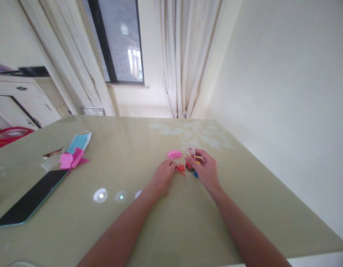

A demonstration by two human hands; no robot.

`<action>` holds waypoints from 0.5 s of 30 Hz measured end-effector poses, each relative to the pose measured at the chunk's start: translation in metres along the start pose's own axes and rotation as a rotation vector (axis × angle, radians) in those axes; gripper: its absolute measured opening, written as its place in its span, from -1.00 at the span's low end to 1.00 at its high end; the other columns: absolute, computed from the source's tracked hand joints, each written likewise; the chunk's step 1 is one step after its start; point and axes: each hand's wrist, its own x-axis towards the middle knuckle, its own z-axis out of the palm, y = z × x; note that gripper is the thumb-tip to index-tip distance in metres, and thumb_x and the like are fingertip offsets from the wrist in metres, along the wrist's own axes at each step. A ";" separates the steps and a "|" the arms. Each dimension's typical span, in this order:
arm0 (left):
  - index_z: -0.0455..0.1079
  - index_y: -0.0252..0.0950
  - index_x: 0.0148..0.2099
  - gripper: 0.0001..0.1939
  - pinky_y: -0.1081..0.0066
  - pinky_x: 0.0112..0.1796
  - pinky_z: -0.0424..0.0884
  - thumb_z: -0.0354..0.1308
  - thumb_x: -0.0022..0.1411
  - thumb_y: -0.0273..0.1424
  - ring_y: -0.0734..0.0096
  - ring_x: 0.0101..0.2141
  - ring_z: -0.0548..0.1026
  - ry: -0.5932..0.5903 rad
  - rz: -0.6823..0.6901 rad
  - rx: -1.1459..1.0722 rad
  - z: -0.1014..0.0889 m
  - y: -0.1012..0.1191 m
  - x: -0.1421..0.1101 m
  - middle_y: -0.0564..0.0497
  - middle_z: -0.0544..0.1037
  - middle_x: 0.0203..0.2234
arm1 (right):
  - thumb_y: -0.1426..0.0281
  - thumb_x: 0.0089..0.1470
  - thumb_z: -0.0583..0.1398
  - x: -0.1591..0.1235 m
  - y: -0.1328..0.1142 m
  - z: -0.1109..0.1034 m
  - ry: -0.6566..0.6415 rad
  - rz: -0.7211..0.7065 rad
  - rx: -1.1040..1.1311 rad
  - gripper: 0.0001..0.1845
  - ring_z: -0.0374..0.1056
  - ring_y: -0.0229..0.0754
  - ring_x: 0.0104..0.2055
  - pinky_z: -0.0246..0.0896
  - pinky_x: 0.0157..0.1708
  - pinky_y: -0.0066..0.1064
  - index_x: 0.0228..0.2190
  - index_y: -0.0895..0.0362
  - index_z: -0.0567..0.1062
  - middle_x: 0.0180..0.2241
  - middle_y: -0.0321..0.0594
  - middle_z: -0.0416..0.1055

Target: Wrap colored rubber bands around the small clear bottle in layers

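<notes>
My right hand (206,168) is closed around a small clear container (190,151), tilted over the table, with dark and red bits at its lower end. Yellow and blue bits (195,174) show beside and under that hand; whether they lie inside the container I cannot tell. My left hand (164,173) rests low on the table, its fingers pressed together at the edge of a small tangle of thin red strands (181,169), perhaps little elastic bands. Just beyond the left fingertips lies a pile of similar pink strands (174,154).
On the left of the glossy table (118,230) lie a dark tablet-like slab (32,196), crumpled pink paper (72,158), a blue face mask (80,141) and a small brown-and-white packet (53,152). A wall (294,111) runs along the right side.
</notes>
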 end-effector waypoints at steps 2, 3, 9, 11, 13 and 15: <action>0.51 -0.30 -0.11 -0.78 0.16 0.03 0.41 0.02 0.46 -0.47 0.16 -0.06 0.49 0.042 -0.028 -0.047 -0.004 -0.004 -0.002 -0.14 0.57 -0.13 | 0.09 0.09 0.40 -0.001 0.001 -0.002 -0.026 -0.097 -0.138 -0.57 0.50 -0.04 -0.15 0.48 -0.07 -0.17 -0.08 0.08 0.63 -0.16 -0.11 0.58; 0.50 -0.30 -0.13 -0.79 0.17 0.01 0.42 0.02 0.46 -0.48 0.18 -0.08 0.49 0.068 -0.048 -0.082 -0.008 -0.007 -0.003 -0.12 0.56 -0.15 | 0.10 0.10 0.39 -0.001 0.000 -0.003 -0.040 -0.143 -0.209 -0.57 0.50 -0.03 -0.14 0.46 -0.06 -0.16 -0.07 0.07 0.63 -0.15 -0.10 0.57; 0.49 -0.27 -0.18 -0.81 0.20 -0.04 0.46 0.05 0.45 -0.42 0.25 -0.17 0.50 0.236 -0.074 -0.274 -0.038 -0.019 -0.007 -0.06 0.55 -0.26 | 0.14 0.17 0.36 -0.004 -0.002 -0.003 -0.100 -0.295 -0.486 -0.61 0.45 0.03 -0.12 0.40 -0.06 -0.11 -0.01 0.02 0.63 -0.17 -0.08 0.54; 0.48 -0.27 -0.18 -0.82 0.24 -0.09 0.48 0.06 0.44 -0.40 0.28 -0.20 0.51 0.281 -0.061 -0.335 -0.046 -0.018 -0.008 -0.05 0.55 -0.25 | 0.14 0.19 0.35 -0.005 0.000 -0.002 -0.116 -0.313 -0.536 -0.62 0.44 0.05 -0.11 0.40 -0.07 -0.10 0.00 0.00 0.63 -0.17 -0.07 0.54; 0.47 -0.27 -0.17 -0.83 0.29 -0.13 0.48 0.07 0.44 -0.39 0.30 -0.20 0.53 0.321 -0.045 -0.399 -0.052 -0.013 -0.009 -0.04 0.56 -0.24 | 0.14 0.20 0.34 -0.006 0.001 0.000 -0.131 -0.318 -0.572 -0.63 0.43 0.07 -0.09 0.40 -0.07 -0.09 0.00 -0.02 0.62 -0.16 -0.08 0.53; 0.46 -0.26 -0.14 -0.85 0.32 -0.15 0.49 0.07 0.45 -0.38 0.31 -0.20 0.54 0.333 -0.035 -0.459 -0.056 -0.007 -0.010 -0.03 0.59 -0.23 | 0.15 0.22 0.33 -0.007 0.001 0.001 -0.142 -0.317 -0.596 -0.65 0.42 0.07 -0.08 0.39 -0.06 -0.08 0.01 -0.03 0.62 -0.16 -0.08 0.53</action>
